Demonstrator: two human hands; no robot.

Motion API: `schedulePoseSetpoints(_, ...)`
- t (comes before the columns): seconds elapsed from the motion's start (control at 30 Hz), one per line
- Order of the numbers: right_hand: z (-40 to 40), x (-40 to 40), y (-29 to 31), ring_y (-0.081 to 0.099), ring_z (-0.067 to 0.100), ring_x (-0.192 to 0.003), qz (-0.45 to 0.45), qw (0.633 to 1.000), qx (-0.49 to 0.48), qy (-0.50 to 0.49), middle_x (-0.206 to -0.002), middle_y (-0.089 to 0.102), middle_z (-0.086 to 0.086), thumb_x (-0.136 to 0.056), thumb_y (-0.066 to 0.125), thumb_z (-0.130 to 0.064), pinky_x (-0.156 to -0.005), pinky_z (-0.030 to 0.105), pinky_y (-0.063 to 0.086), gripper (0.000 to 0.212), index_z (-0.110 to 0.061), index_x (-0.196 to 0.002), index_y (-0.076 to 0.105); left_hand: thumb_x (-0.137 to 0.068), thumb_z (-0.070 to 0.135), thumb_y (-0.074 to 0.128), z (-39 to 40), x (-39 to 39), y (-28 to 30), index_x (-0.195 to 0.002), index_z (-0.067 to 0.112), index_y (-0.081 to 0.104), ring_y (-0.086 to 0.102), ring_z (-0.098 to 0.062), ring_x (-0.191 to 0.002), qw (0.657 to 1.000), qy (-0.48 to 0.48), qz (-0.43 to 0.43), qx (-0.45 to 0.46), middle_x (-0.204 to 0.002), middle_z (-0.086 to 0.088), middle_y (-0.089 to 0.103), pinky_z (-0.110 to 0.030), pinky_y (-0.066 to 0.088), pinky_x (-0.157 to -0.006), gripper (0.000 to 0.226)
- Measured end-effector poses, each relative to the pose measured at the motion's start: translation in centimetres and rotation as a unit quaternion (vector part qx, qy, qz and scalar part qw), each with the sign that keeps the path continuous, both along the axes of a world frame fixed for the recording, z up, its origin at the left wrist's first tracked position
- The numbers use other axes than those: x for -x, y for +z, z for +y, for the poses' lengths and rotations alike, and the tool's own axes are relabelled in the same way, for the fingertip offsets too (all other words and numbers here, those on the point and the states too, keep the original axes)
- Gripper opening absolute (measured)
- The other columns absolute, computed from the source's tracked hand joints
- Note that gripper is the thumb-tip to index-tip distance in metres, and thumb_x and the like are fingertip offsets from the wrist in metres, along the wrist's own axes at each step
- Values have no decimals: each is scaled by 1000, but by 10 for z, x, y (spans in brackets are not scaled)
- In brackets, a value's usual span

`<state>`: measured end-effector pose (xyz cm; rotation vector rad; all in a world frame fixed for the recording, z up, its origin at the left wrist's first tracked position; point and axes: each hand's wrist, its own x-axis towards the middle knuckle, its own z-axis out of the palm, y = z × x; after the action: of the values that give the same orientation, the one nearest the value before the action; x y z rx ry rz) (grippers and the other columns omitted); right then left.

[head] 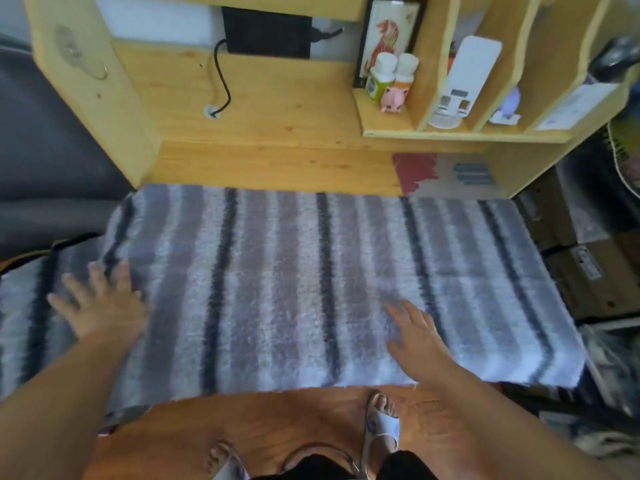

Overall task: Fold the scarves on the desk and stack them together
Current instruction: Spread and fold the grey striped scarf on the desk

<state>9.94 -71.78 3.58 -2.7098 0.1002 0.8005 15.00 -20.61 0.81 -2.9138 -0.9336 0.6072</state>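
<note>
A wide fuzzy scarf (284, 285) with grey, white and black stripes lies spread flat over the wooden desk (277, 168), reaching from the left edge of view to the right end of the desk. Its left part hangs past the desk's left end. My left hand (100, 299) lies on the scarf near its left side with fingers spread and straight. My right hand (415, 334) rests flat on the scarf right of the middle, fingers straight. A second folded cloth (443, 174) with red, beige and blue patches lies at the back right, just behind the striped scarf.
A wooden shelf unit (388, 123) stands at the back right with two bottles (391, 77), a pink toy (393, 98) and a white device (460, 81). A black box (266, 32) with a cable sits at the back. Cardboard boxes (588, 282) stand right of the desk. My sandalled feet (381, 424) are below.
</note>
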Motion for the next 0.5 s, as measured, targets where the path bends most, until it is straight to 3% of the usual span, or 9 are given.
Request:
schedulePoseSetpoints(0.13,-18,-9,-5,-3,31,-154,19,999,46,-4,-169,-10,-1,-102,50,-41,-123,47,20,75,-34,-161,4,-105,56,22,-161,10,7,-160,42,-8,-17,-38,-155,978,-155,-62,127,-169,-4,-20,-62,-5,-122,64)
schedulePoseSetpoints(0.23,-21,-15,-11,-8,27,-155,80,996,32,23,-168,-12,-5,-103,49,-42,-124,42,20,74,-32,-162,6,-103,66,15,-248,29,-2,-158,46,-16,-27,-33,-153,950,-228,28,210,-166,2,-30,-64,-11,-121,66)
schedulePoseSetpoints(0.3,-30,-15,-11,1,22,-156,59,998,-30,3,-169,1,-5,-102,54,-39,-124,37,19,70,-29,-161,18,-100,71,13,-252,38,-15,-155,49,-21,-31,-32,-151,944,-250,77,202,-163,5,-36,-67,-14,-118,68)
schedulePoseSetpoints(0.37,-52,-8,-10,25,20,-150,-22,990,-95,-98,-165,23,-2,-101,57,-30,-120,34,27,60,-23,-156,35,-96,77,12,-237,38,-18,-151,53,-25,-33,-30,-150,949,-243,92,177,-160,9,-40,-68,-15,-117,71)
schedulePoseSetpoints(0.43,-87,2,-6,50,26,-130,-107,965,-74,-226,-154,37,2,-100,55,-21,-105,40,45,47,-21,-146,48,-97,75,15,-229,28,-10,-153,52,-22,-30,-31,-152,957,-212,117,162,-162,8,-38,-69,-9,-118,71)
schedulePoseSetpoints(0.5,-125,17,-3,56,32,-114,-152,914,-28,-376,-145,42,8,-99,52,-15,-90,43,50,40,-18,-138,53,-103,61,22,-245,16,2,-160,43,-11,-20,-36,-154,965,-171,127,154,-167,0,-29,-69,0,-120,68)
